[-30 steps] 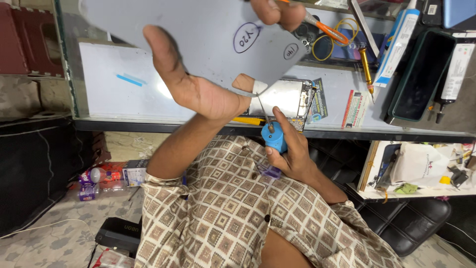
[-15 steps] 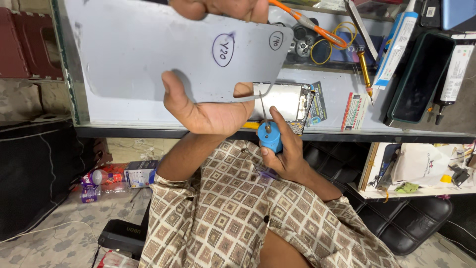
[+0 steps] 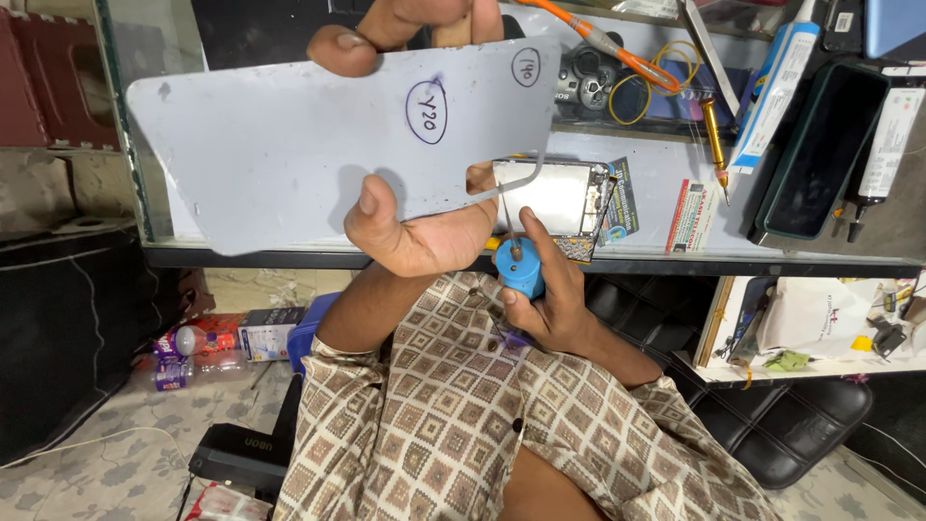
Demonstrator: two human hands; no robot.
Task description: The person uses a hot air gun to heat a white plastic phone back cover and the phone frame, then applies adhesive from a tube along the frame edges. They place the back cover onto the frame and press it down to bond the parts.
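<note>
Overhead, grey back cover (image 3: 289, 145) long axis sideways, screwdriver (image 3: 516, 256) pointing up.

Grey back cover (image 3: 289, 145) held up over glass counter (image 3: 666, 183), pinched by left hand (image 3: 424, 232) at lower edge. Right hand (image 3: 550, 299) gripping blue-handled tool (image 3: 519, 265), tip at cover's camera cutout. Another person's fingers (image 3: 405, 24) on top edge. Opened phone (image 3: 555, 198) lying on counter behind.
</note>
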